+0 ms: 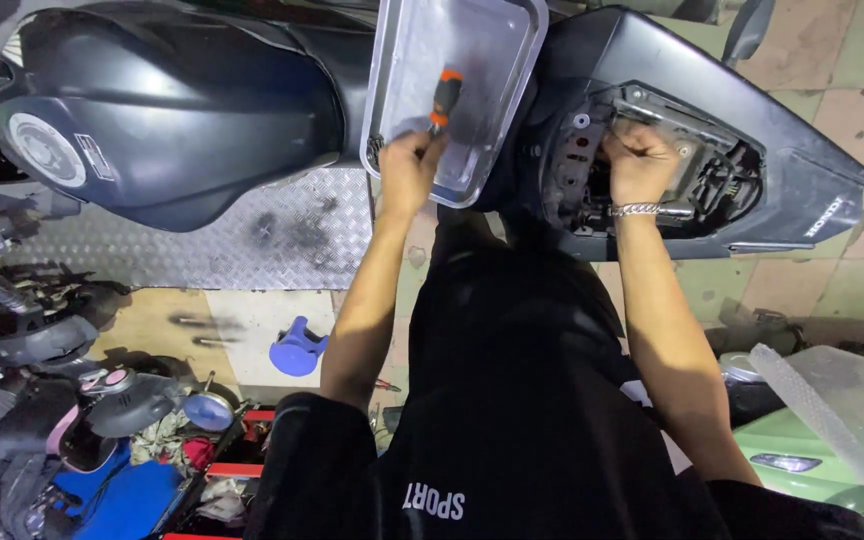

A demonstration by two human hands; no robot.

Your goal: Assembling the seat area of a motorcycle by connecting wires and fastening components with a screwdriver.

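Note:
A dark motorcycle point(182, 110) lies across the top of the view with its seat removed. A clear plastic tray point(482, 40) rests on it. My left hand point(410, 170) is at the tray's near edge, closed on the shaft end of a screwdriver point(444, 95) with an orange and black handle that lies in the tray. My right hand point(640, 160), a metal bracelet point(636, 209) on its wrist, has its fingers curled inside the open tail compartment point(712, 165). What those fingers hold is hidden.
A ribbed metal lift plate point(252, 240) sits under the motorcycle. On the floor at left are a blue plastic piece point(297, 350), a red tool tray point(237, 450), rags and scooter parts point(42, 330). A green scooter body point(802, 450) and bubble wrap point(842, 400) are at right.

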